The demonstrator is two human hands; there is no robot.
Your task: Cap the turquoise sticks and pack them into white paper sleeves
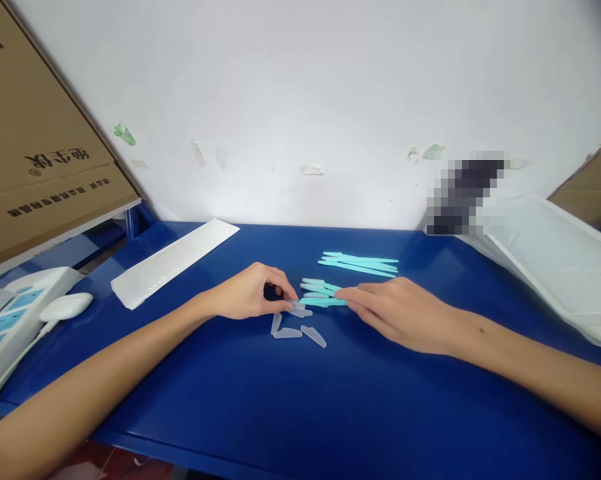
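Several slim teal eyebrow razors lie in a loose bunch at the middle of the blue table, some with clear covers over their blade ends. Thumb and fingertips of my left hand are pinched on a clear blade cover at the left end of the bunch. From the right, my right hand has its fingers closed on the handles of the razors. Just below my left fingertips lie several loose clear covers. Behind the bunch sits a second group of teal razors, touched by neither hand.
A long white packet lies at the back left of the blue table. Left of it are a white power strip with a plug and cable, and a cardboard box. At right stands a translucent plastic bin.
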